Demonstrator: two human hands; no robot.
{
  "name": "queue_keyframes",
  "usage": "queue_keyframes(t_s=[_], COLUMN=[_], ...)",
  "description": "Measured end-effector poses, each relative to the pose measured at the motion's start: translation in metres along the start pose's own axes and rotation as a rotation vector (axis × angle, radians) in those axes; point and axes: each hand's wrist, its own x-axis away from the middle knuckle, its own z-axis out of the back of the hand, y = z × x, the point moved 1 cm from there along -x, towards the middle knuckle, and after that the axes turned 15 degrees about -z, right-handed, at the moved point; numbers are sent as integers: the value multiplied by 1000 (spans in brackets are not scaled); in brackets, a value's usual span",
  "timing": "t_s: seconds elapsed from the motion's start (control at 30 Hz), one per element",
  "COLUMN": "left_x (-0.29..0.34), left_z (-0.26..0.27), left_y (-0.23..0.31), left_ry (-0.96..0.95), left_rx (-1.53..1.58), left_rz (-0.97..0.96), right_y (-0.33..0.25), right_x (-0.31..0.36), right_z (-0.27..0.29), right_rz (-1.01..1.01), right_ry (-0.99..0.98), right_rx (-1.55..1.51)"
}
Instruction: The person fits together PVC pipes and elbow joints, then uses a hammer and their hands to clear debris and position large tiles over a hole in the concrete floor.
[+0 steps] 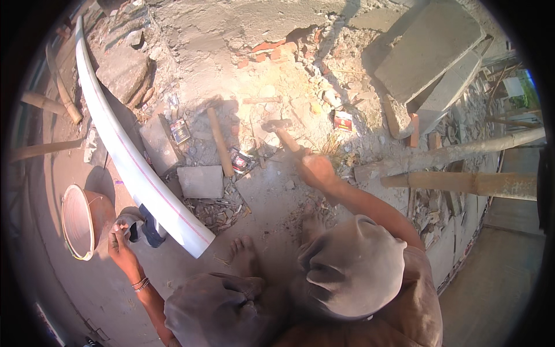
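My right hand (pixel 317 170) is wrapped round the wooden handle of a hammer (pixel 289 140). Its metal head is over the dusty rubble ground in front of me. Out to the left, my left hand (pixel 120 247) is raised with its fingertips pinched together. A small reddish bit seems to be between them, too small to name. Just beyond those fingers lie a greyish rounded thing and a dark cloth-like item (pixel 152 229). A long white pipe (pixel 136 162) with a thin pink line slants past the left hand.
A round bucket (pixel 88 222) lies tipped at the left. Before me are a loose wooden stick (pixel 219 141), a flat grey block (pixel 200 182) and broken rubble. Large concrete slabs (pixel 430 49) lean at the far right. Bamboo poles (pixel 462 184) jut in from the right.
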Motion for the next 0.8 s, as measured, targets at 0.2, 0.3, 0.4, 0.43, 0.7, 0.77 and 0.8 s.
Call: queue_keyframes(t_s=[0.2,0.3,0.4,0.43,0.7,0.77,0.8], left_x=[7,3,-8,-19,11,15,18], left_z=[-54,-79,-95,-70,-22,9,20], left_y=[32,23,-17,-45,-76,-125,-144], left_ry=[-144,-117,19,30,273,268,263], left_rx=[82,43,-8,-30,-142,-69,-41], left_rz=[-111,-119,-128,-78,149,125,118], right_y=[22,34,49,35,36,42,41], right_x=[-73,-121,-158,-162,-155,-172,-179], right_z=[20,32,16,20,35,32,30], right_rz=[-175,-265,-302,-318,-419,-274,-272], right_ry=[394,421,533,531,561,646,594], right_rx=[-46,-155,-181,-200,-297,-247,-209])
